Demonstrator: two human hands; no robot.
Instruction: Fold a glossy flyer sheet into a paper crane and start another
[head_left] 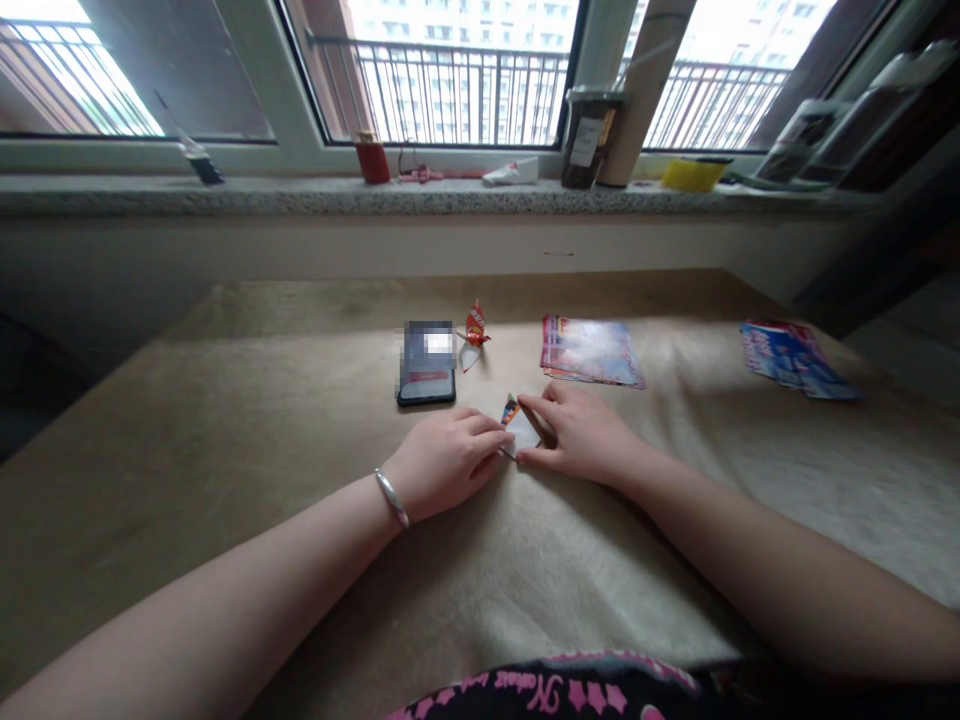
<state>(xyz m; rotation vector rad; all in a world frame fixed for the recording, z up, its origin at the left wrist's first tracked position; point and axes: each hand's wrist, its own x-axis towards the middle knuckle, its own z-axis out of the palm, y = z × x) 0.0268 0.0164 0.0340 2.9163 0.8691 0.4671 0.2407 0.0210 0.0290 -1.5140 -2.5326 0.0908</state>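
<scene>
Both my hands rest on the tan cloth-covered table point(225, 420) and pinch a small folded piece of paper point(520, 426), white with a coloured corner. My left hand point(446, 460), with a silver bangle on its wrist, has its fingers curled onto the paper's left side. My right hand point(581, 432) presses thumb and fingers on the paper's right side. A finished small red and white folded paper figure point(474, 333) stands just beyond, next to a dark phone point(427, 362) lying flat.
A stack of colourful printed sheets point(589, 351) lies behind my right hand, and another pile of sheets point(796, 359) at the far right. The stone windowsill point(300, 195) holds a red cup point(373, 158), a dark jar point(587, 137) and a yellow container point(694, 173).
</scene>
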